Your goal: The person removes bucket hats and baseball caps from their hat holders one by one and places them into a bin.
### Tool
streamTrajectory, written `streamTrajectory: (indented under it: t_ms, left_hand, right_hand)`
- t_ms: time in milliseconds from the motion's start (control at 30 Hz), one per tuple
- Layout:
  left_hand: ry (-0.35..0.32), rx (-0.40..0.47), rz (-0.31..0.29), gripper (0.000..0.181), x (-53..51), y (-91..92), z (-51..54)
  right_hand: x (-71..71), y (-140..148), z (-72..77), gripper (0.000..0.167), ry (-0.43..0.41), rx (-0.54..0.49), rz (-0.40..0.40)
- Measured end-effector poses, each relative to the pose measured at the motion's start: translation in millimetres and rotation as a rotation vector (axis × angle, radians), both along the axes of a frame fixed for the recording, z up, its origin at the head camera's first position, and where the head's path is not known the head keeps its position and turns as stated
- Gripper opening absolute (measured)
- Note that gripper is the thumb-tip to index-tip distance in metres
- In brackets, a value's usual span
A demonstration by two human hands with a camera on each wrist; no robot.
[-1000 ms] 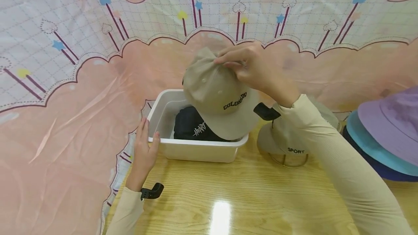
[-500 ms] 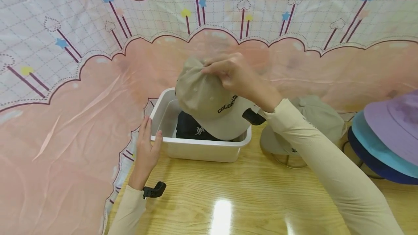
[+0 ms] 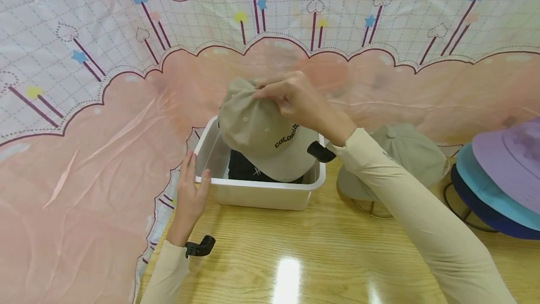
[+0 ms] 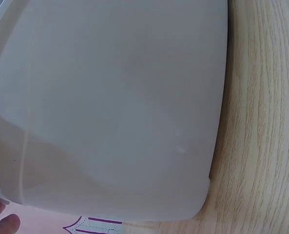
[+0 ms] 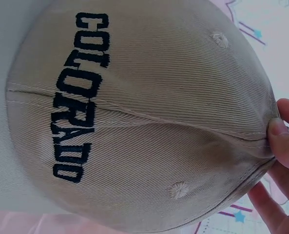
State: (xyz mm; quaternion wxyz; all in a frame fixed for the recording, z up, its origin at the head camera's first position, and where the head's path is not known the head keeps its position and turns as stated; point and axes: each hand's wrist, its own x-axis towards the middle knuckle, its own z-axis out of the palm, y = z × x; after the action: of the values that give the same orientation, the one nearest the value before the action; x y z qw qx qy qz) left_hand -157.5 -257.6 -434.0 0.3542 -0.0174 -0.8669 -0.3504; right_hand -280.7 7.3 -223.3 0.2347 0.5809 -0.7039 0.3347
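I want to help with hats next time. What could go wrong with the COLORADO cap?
The right grip pinches the COLORADO cap only by its top, so it might slip. Lowered here, it could squash the black cap in the bin. Its brim might also catch on the bin.

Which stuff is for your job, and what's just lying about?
For the job:
COLORADO cap, pinched by right hand
white bin, at left hand
black cap inside

Probably just lying about:
other beige cap
purple bucket hat
light-blue hat
navy hat
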Motion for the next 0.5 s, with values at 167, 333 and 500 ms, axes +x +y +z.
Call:
streamTrajectory:
  t_ms: [167,333,500]
  left_hand:
    - [0.001,-0.001,0.002,0.058,0.0,0.3,-0.6]
    - [-0.001,-0.003,0.010,0.058,0.7,0.8,0.3]
    - [-0.012,-0.007,0.021,0.059,1.4,1.4,1.3]
  right_hand:
    - [0.1,-1.9,-2.4,0.033,-0.026,0.027,0.005]
    - [-0.4,-2.6,-9.5,0.036,-0.067,0.082,-0.006]
    - [-2.2,-4.5,-20.2,0.037,-0.085,0.104,0.018]
